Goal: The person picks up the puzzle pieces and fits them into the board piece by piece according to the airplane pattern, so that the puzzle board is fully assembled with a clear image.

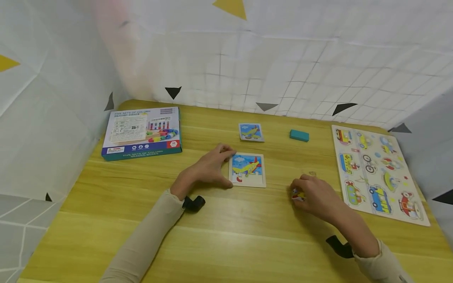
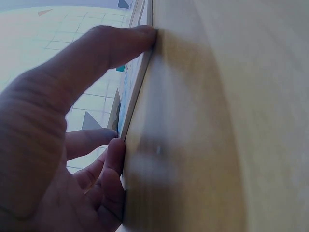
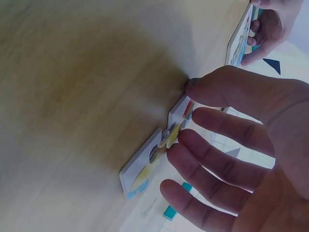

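Observation:
In the head view a square jigsaw board point(image 1: 248, 182) with a yellow airplane picture lies flat on the table; its lower strip is bare white with a red mark. My left hand point(image 1: 212, 165) holds its left side, thumb at the near corner and fingers at the far one. The left wrist view shows this thumb point(image 2: 123, 43) against the board's edge point(image 2: 137, 89). To the right, my right hand point(image 1: 316, 196) pinches a small jigsaw piece point(image 1: 298, 194) between thumb and fingers. In the right wrist view a second piece point(image 3: 145, 169) lies by that piece point(image 3: 179, 115).
A bead-set box point(image 1: 141, 133) lies at the back left. Behind the board are an airplane picture card point(image 1: 251, 132) and a teal block point(image 1: 299, 135). A large wooden vehicle puzzle board point(image 1: 380, 173) lies on the right. White patterned sheeting point(image 1: 276, 70) rises behind the table.

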The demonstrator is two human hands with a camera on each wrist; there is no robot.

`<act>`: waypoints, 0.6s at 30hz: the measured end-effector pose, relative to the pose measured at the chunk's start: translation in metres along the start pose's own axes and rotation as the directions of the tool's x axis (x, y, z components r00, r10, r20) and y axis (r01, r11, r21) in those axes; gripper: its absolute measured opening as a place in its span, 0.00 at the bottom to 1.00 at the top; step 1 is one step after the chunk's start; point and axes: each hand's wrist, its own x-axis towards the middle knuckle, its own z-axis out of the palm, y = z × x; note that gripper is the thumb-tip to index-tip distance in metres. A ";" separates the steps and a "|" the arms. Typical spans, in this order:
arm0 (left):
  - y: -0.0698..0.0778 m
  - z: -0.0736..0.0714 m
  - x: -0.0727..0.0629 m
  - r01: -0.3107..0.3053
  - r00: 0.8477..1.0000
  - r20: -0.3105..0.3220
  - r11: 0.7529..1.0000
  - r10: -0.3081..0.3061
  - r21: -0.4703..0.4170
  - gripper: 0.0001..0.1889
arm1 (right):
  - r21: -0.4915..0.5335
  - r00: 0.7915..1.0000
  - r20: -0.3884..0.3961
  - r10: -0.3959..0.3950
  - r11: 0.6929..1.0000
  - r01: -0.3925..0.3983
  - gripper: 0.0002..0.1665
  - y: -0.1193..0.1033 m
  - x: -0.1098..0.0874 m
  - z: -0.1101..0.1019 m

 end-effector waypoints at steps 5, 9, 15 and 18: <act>0.000 0.001 0.000 -0.001 1.000 -0.003 1.000 0.001 -0.001 0.57 | -0.010 1.000 -0.009 0.011 1.000 -0.011 0.13 0.001 0.000 0.001; -0.001 0.001 0.000 0.002 1.000 -0.004 1.000 -0.002 0.002 0.57 | -0.020 0.999 -0.020 0.028 0.999 -0.029 0.12 0.001 0.000 0.001; -0.002 0.002 0.001 -0.005 1.000 0.000 1.000 0.005 0.003 0.57 | -0.049 0.996 -0.045 0.078 0.996 -0.081 0.15 0.000 -0.001 0.002; -0.003 0.002 0.000 -0.014 1.000 -0.001 1.000 0.014 0.013 0.57 | -0.048 0.996 -0.051 0.079 0.995 -0.082 0.13 0.000 -0.001 0.002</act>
